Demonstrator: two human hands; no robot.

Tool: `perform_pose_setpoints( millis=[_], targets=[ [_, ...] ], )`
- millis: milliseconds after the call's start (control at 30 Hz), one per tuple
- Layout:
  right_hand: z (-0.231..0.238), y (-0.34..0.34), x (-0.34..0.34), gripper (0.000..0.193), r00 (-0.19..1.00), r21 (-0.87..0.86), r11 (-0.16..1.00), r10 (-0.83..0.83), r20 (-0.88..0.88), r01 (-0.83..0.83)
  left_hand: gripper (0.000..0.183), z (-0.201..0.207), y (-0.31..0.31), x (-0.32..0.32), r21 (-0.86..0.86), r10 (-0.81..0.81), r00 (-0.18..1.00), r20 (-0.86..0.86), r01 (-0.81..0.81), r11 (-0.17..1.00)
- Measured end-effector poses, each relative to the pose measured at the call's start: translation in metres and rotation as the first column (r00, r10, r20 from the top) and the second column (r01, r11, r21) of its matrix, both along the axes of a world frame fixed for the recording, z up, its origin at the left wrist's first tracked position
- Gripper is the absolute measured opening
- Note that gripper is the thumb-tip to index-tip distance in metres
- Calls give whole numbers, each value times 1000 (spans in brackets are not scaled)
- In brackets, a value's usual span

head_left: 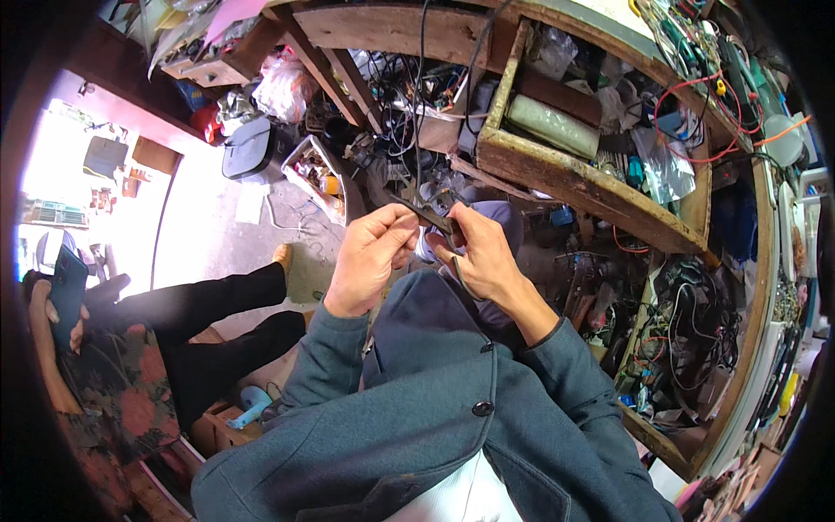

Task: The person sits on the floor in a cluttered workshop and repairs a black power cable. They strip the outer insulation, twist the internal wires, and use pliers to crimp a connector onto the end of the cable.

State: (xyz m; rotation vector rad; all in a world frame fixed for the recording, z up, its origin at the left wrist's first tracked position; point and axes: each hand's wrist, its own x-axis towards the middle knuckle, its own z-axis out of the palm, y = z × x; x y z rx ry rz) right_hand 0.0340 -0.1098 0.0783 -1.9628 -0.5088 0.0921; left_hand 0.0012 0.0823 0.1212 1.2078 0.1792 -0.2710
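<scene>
As the bare right hand clamps its fingers on the dark, slender, metal-looking tool, the bare left hand at eight o'clock, fingertips together, contents indeterminable, should brace steadily.

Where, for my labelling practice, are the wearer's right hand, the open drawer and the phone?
Right hand [490, 261]: head view, back of the hand.
Drawer [589, 193]: head view, its wooden front.
Phone [67, 294]: head view, middle of its dark flat side.
</scene>
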Motion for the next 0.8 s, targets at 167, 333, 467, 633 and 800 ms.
perform_pose_setpoints(
  millis=[167, 333, 467, 633, 800],
  targets=[
    [10, -6, 1, 35, 999, -72, 997, -29, 13, 30, 13, -3, -7, 1, 195, 33, 993, 112, -55, 979],
    [16, -4, 8, 37, 986, -139, 987, -60, 153, 82, 12, -3, -10, 2, 319, 42, 978, 206, -108, 941],
    [20, -9, 16, 31, 998, -92, 996, 5, 59, 0, 13, 6, -14, 6, 339, 60, 942, 330, -177, 924],
    [23, -20, 22, 17, 906, 292, 948, 233, -353, -130, 16, 20, -7, 23, 251, 265, 858, 440, -401, 881],
    [32, -25, 23, 27, 856, 756, 655, 392, -337, -2, 13, 21, -1, 19, 289, 206, 886, 415, -343, 894]
  ],
)
